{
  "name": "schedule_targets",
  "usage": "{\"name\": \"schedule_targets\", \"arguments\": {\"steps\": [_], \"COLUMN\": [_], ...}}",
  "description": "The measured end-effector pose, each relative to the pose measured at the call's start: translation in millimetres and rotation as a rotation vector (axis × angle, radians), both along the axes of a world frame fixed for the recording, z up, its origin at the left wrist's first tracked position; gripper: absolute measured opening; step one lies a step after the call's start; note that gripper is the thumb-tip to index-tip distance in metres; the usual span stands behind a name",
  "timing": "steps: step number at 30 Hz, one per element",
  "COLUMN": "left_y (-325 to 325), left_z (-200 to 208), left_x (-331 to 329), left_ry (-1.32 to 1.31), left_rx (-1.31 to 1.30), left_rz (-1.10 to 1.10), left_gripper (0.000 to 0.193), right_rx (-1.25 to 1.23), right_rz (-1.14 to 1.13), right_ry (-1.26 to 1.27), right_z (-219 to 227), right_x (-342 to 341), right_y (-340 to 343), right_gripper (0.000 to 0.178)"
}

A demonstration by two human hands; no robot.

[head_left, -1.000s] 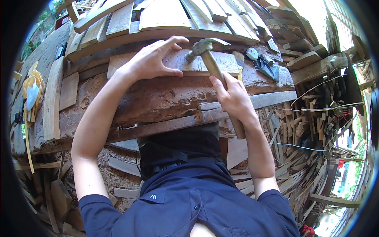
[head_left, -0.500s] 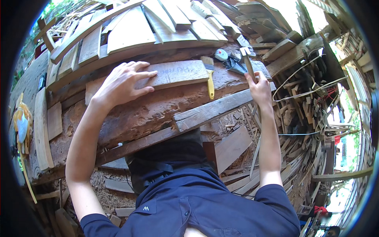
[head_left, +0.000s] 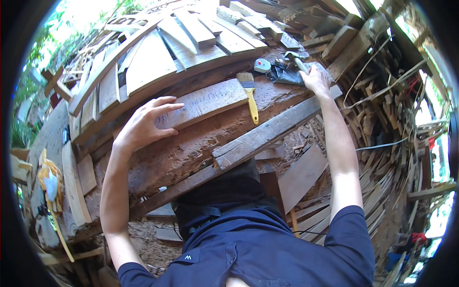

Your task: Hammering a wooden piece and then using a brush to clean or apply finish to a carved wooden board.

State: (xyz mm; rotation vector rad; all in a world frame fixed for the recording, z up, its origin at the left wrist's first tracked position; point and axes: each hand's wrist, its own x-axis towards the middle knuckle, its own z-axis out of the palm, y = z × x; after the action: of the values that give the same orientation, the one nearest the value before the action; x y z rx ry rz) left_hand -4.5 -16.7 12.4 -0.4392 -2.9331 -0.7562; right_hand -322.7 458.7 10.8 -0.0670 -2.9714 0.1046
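My left hand (head_left: 146, 123) lies over the left part of a flat wooden board (head_left: 210, 101) with handwriting on it, fingers spread and thumb near the board's near edge. Closed around a hammer's handle is my right hand (head_left: 316, 80), at the far right of the thick log bench (head_left: 191, 148). The hammer (head_left: 301, 65) points away to the left, its metal head low beside a crumpled black plastic bag (head_left: 284, 75). Against the board's right end lies a paintbrush (head_left: 252, 101) with a yellow handle. A round white and teal tape measure (head_left: 262, 65) sits left of the bag.
Planks and offcuts (head_left: 150, 67) are stacked along the bench's far side. A long grey timber (head_left: 267, 134) runs along the near edge, close to my body. Scrap wood (head_left: 377, 186) heaps up at the right, with a loose white cable (head_left: 382, 100) above it. An orange-brown object (head_left: 50, 179) hangs at the left.
The hammer has come down from a raised, upright position to low beside the black bag, still in my right hand. My left hand stays over the board. The whole view has shifted and tilted.
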Motion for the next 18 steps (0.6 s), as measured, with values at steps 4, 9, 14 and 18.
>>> {"name": "schedule_targets", "arguments": {"steps": [4, 9, 14, 18], "left_y": [6, 26, 29, 23], "left_z": [11, 32, 28, 12], "left_x": [6, 25, 71, 95], "left_ry": [0.037, 0.097, 0.097, 0.089], "left_rx": [-0.023, -0.007, 0.013, 0.058], "left_rz": [0.023, 0.043, 0.149, 0.208], "left_gripper": [0.081, 0.092, 0.09, 0.082], "right_rx": [-0.023, 0.027, -0.191, -0.37], "right_rz": [0.02, 0.109, 0.493, 0.758], "right_ry": [-0.108, 0.097, 0.337, 0.194], "right_z": [12, 9, 12, 12], "right_x": [9, 19, 52, 83], "right_y": [-19, -19, -43, -74], "right_gripper": [0.062, 0.059, 0.038, 0.026]}}
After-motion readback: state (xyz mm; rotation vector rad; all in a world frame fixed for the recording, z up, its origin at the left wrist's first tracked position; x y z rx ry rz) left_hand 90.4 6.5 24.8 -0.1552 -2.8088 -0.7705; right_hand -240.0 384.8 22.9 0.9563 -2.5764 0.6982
